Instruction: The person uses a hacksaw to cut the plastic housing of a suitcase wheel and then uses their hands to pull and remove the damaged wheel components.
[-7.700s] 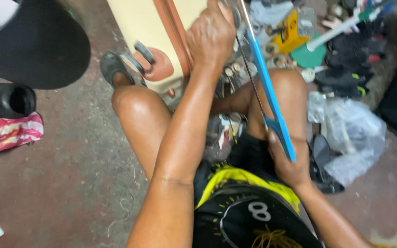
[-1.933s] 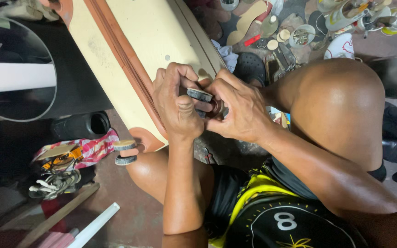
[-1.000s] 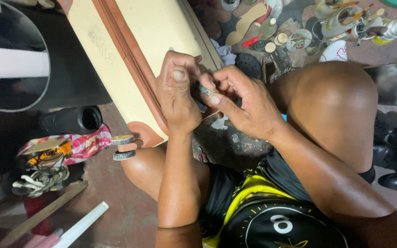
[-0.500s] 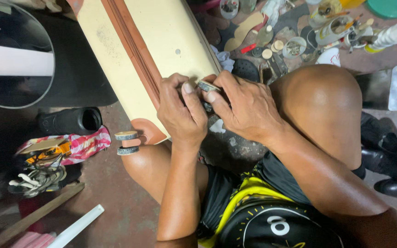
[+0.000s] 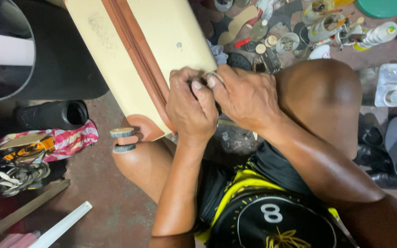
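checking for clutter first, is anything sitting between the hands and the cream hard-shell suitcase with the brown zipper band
Nothing visible does. The left hand and right hand are already pressed together at the edge of the cream hard-shell suitcase with the brown zipper band. What the fingertips pinch there is hidden. The scattered shoe soles and small pots lie beyond the case, on the floor.

Both forearms reach forward and meet in front of the body. The left hand (image 5: 190, 108) is curled into a loose fist, knuckles up, its thumb pressed against the right hand's fingertips. The right hand (image 5: 246, 96) comes in from the side, wrist bent, fingers bunched and pinched together just beside the left thumb. The two hands touch, fingers closed tight.
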